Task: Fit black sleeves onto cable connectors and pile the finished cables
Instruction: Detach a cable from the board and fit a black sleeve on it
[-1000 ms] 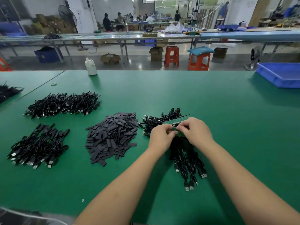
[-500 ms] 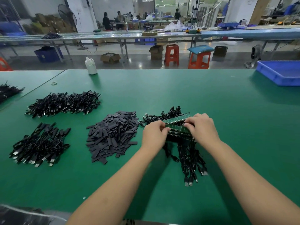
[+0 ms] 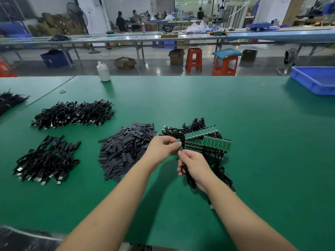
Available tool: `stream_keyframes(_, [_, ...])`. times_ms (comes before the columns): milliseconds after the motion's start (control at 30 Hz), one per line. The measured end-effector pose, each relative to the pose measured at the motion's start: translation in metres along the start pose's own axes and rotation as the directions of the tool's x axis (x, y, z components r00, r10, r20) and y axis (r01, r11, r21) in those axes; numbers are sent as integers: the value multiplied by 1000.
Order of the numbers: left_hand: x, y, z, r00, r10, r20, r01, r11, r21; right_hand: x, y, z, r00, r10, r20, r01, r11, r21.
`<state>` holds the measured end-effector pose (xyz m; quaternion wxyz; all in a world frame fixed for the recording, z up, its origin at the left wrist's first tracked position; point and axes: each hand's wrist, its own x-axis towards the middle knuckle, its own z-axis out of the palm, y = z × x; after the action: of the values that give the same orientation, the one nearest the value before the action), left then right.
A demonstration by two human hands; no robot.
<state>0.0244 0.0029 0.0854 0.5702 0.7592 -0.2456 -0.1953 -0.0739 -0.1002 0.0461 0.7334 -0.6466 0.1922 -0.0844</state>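
Green table (image 3: 253, 142): hands pinch cable (image 3: 188, 176) mid-table

Two hands, the left hand (image 3: 164, 148) and the right hand (image 3: 194, 166), were over the green bench (image 3: 253, 142). On the bench lay one heap of black sleeves (image 3: 125, 151), one pile of cables with green circuit-board strips (image 3: 206, 140), two piles of finished cables, the farther pile (image 3: 72, 114) and the nearer pile (image 3: 48, 160), one white bottle (image 3: 103, 71) and one blue tray (image 3: 316, 79). A further bundle of black cables (image 3: 10, 100) lay at the left edge. Beyond the bench stood three orange stools in full view, and one more cut off at the left edge.
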Motion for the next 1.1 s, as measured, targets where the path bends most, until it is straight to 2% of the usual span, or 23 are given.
stream_keyframes(67, [1,-20,-7,998,-60,-19,61,994,91,1,14,6,995,92,-42,-92,996,2])
stream_keyframes(133, [5,-46,-19,989,-112,-95,135,950,282,3,26,11,980,190,-61,-189,982,33])
stream_keyframes(167, [6,-60,-27,982,-125,-141,175,878,446,3,30,13,972,227,-59,-224,973,57])
stream_keyframes(233, [3,-84,-43,967,-114,-227,248,625,740,2,35,15,963,266,-44,-264,963,57])
stream_keyframes(267, [0,-94,-51,961,-106,-254,271,520,810,3,36,15,963,267,-33,-266,963,32])
stream_keyframes(333, [-5,-113,-63,958,-100,-269,286,417,863,5,38,15,968,249,-19,-249,968,-24])
stream_keyframes(533, [-9,-136,-76,975,-27,-220,213,396,893,12,51,7,979,204,-19,-205,969,-140])
stream_keyframes(800, [-5,-136,-76,979,-35,-200,196,423,885,14,66,0,971,231,56,-224,969,-103])
stream_keyframes(967, [-8,-138,-73,988,44,-147,113,437,892,13,70,-4,968,222,119,-203,967,-154])
stream_keyframes(1033, [-10,-139,-69,992,86,-92,51,394,918,13,72,-5,969,213,124,-194,969,-153])
stream_keyframes(1100, [-12,-141,-64,990,136,-44,1,304,953,13,74,-6,971,201,131,-181,972,-151])
